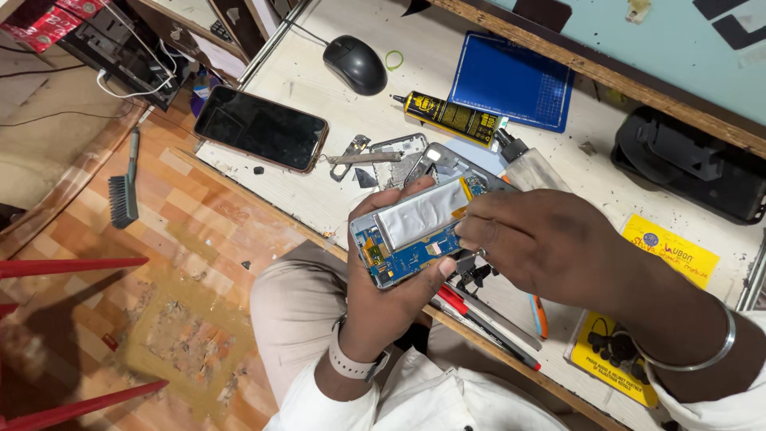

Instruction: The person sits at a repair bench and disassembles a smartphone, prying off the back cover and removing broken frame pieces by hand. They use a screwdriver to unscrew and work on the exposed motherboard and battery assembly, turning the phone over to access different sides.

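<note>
While our left hand (391,279) cups the opened phone (415,235) above the table edge (263,195), our right hand (542,247) pinches at the side of its silver battery (419,214). We judge that hard prying could bend the battery or scratch the blue board (415,257). The glue tube (451,117) and a whole phone (259,128) lie further away.

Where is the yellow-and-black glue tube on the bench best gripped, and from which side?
Grip the glue tube across its flat yellow middle, coming from above. It lies flat and clear on top, black nozzle toward the mouse, other end close beside the blue mat.
</note>
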### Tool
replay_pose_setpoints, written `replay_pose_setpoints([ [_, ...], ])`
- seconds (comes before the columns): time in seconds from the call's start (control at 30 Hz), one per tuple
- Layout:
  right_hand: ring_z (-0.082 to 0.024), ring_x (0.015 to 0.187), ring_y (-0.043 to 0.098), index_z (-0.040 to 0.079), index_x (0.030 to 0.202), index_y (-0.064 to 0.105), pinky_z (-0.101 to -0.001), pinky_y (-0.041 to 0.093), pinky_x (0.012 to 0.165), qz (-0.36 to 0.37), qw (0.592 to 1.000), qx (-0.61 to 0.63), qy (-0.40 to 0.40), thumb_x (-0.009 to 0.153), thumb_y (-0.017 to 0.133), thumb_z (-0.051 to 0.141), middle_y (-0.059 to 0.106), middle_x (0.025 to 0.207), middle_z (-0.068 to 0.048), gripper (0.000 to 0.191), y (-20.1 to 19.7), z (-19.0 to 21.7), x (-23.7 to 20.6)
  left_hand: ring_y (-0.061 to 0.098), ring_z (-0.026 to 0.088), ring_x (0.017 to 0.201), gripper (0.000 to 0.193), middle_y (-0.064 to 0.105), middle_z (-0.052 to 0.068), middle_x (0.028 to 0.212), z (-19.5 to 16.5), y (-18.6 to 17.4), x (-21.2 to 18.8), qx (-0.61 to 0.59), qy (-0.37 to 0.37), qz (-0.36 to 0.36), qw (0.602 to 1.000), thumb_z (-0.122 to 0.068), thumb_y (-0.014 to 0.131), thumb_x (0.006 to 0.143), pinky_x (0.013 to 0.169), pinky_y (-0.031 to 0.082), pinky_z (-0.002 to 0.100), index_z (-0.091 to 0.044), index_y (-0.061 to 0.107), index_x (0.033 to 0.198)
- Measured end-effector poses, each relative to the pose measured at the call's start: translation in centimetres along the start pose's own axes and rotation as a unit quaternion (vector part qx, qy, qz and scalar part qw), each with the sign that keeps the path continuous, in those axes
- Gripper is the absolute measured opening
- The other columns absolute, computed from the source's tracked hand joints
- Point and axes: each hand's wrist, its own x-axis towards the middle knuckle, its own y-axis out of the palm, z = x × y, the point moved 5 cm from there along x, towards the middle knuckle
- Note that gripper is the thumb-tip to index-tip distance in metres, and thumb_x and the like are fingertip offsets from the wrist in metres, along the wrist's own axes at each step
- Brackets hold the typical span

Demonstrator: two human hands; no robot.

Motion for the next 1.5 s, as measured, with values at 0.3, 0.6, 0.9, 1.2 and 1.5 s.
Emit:
replay_pose_setpoints([
  [0.3, -0.027, 0.085, 0.071, 0.004, 0.110, 0.067, -0.0392, 0.058, 0.068, -0.004, 1.000, -0.010, 0.000, 0.078, 0.074, 0.006, 0.070, 0.110, -0.013, 0.033, -0.1, 0.0, 0.2, 0.048, 0.032, 0.149, 0.077, 0.042, 0.025, 0.161, 0.1, -0.1, 0.1, 0.014, -0.013, 0.001, 1.000, 0.006, 0.076, 0.090, 0.123, 0.048, 0.043, -0.007, 0.028, 0.149],
  [0.6, -0.015, 0.068, 0.066, 0.013, 0.100, 0.076, -0.0296, 0.055, 0.055, 0.056, 0.926, 0.162, 0.337, 0.080, 0.082, 0.024, 0.071, 0.084, -0.003, 0.023, -0.5, -2.8, -0.5, 0.049, 0.033, 0.148, 0.079, 0.040, 0.025, 0.162, 0.0, -0.4, 0.1, 0.032, 0.005, -0.025, 0.999, 0.012, 0.069, 0.088, 0.121, 0.049, 0.044, -0.008, 0.026, 0.151],
  [0.9, -0.021, 0.070, 0.070, 0.011, 0.096, 0.070, -0.0334, 0.055, 0.060, 0.018, 0.958, 0.140, 0.250, 0.078, 0.082, 0.021, 0.068, 0.086, -0.005, 0.024, 0.5, -1.4, 0.1, 0.041, 0.034, 0.156, 0.076, 0.034, 0.026, 0.167, -0.2, 0.0, -0.3, 0.048, 0.043, -0.001, 0.998, 0.013, 0.068, 0.094, 0.128, 0.044, 0.046, -0.011, 0.025, 0.151],
  [1.2, -0.015, 0.070, 0.069, 0.010, 0.120, 0.065, -0.0277, 0.057, 0.052, 0.022, 0.896, 0.249, 0.366, 0.085, 0.076, 0.017, 0.066, 0.094, -0.003, 0.037, 0.0, -2.6, -1.2, 0.042, 0.034, 0.155, 0.072, 0.035, 0.026, 0.165, -0.3, -0.1, -0.3, 0.041, 0.043, -0.019, 0.998, 0.012, 0.066, 0.094, 0.126, 0.046, 0.047, -0.011, 0.026, 0.149],
  [1.5, -0.018, 0.070, 0.071, 0.006, 0.116, 0.059, -0.0268, 0.053, 0.056, 0.000, 0.959, 0.059, 0.278, 0.087, 0.079, 0.022, 0.072, 0.090, -0.007, 0.039, -2.8, -1.7, -2.0, 0.060, 0.025, 0.128, 0.075, 0.047, 0.020, 0.148, 0.1, -0.6, -0.9, 0.057, 0.004, -0.103, 0.993, 0.011, 0.067, 0.092, 0.100, 0.057, 0.036, -0.008, 0.025, 0.150],
])
